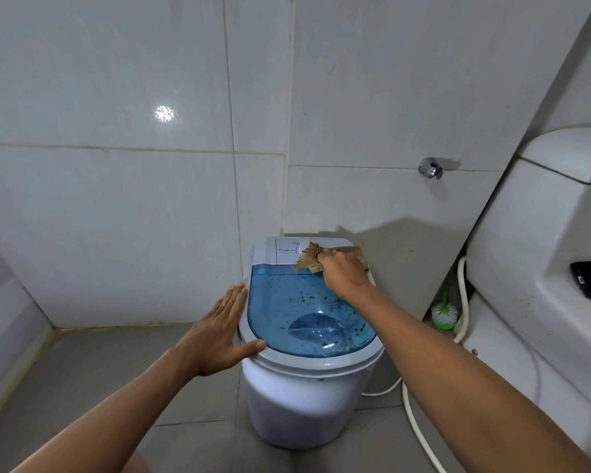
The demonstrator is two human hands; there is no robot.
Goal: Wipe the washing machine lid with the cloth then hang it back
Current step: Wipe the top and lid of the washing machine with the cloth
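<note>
The blue see-through lid (pixel 307 315) is spotted with dark green flecks; the right hand (pixel 343 271) grips a frayed tan cloth (pixel 309 261) at its far edge. The left hand (pixel 215 332) lies flat, fingers straight, on the washing machine's (pixel 304 404) left rim.

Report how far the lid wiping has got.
Done: little that shows. In hand: the right hand grips the cloth at the far edge of the blue lid, while the left hand rests open on the machine's left rim. Left: dark specks across the lid, then hanging the cloth back.
</note>
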